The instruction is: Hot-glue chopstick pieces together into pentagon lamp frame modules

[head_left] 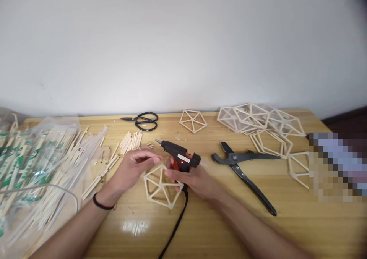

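Observation:
A pentagon frame of pale wooden sticks (160,188) lies on the wooden table (218,228) in front of me. My left hand (134,167) pinches its top edge with thumb and fingers; a black band is on that wrist. My right hand (192,178) grips the handle of a black and orange glue gun (179,157). The gun's metal nozzle points left, above the frame, and its red light is on. Its black cord (176,224) runs toward me across the table.
Black scissors (142,120) lie at the back. Large black cutters (243,167) rest to the right. Several finished stick pentagons (258,123) are piled at the back right, one alone (193,120) at centre back. Cut sticks (130,141) and bagged chopsticks (31,163) fill the left.

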The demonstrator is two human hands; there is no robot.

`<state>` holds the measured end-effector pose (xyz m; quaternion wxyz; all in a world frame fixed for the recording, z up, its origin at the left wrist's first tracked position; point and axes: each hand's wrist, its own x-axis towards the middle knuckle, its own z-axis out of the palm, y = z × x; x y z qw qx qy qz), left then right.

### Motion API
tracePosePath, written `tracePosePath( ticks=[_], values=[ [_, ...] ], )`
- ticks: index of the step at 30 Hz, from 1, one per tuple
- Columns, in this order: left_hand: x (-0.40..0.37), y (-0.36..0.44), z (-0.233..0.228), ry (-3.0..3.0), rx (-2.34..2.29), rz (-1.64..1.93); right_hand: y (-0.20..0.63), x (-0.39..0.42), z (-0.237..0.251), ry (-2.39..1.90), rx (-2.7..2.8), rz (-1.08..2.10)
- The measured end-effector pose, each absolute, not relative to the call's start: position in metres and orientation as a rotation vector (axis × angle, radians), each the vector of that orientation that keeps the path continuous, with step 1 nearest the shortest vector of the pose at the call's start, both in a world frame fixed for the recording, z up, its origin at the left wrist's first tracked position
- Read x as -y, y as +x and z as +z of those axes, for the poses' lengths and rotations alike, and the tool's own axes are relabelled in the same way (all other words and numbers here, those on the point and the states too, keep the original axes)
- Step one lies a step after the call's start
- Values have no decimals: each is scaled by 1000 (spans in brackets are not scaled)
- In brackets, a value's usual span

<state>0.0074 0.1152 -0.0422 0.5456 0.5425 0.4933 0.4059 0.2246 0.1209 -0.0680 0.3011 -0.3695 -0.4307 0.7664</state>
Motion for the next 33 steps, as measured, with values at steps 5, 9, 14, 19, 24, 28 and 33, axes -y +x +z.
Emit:
tracePosePath(
  ticks=[5,9,14,19,24,28,33],
  values=[
    [-110,4,-41,1169,-1025,982,222,-121,-70,-1018,1020,2029],
    [-113,-1,-40,938,-866,1141,223,-122,-72,-1040,934,2022],
    [-120,-3,-34,738,-835,1251,224,-125,-66,-1007,857,2031],
    [-120,1,-35,757,-940,1243,230,-132,-55,-959,750,2033],
    [-123,-1,-34,767,-1017,1354,238,-139,-54,-919,789,2068],
    [-123,-6,-29,766,-940,1325,237,-141,-58,-922,815,2083],
    [-116,-10,-29,753,-875,1186,235,-141,-62,-906,810,2083]
  ],
)
